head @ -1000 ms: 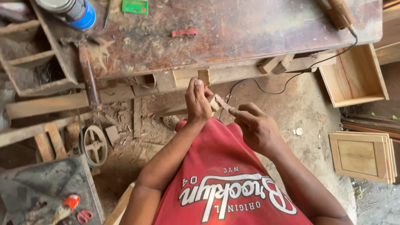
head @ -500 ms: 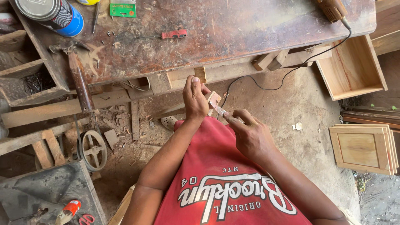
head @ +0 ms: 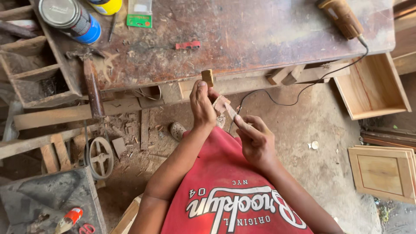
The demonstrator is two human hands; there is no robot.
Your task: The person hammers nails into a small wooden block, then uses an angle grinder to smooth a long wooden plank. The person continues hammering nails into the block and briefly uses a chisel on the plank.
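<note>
While the left hand point(head: 203, 104) pinches a small pale wooden block point(head: 220, 104) in its fingers, the right hand point(head: 255, 141) grips a thin pale stick point(head: 232, 113) against it. Both are held just off the near edge of the worn brown tabletop point(head: 242, 30).

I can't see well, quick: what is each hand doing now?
Left hand: closed, pinching a small wooden block.
Right hand: closed around a thin blade-like tool, its tip at a scrap by the left hand.

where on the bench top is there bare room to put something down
The widest bare patch on the bench lies between the red tool and the power tool. The left end is crowded: blue can, yellow can, green packet.
</note>
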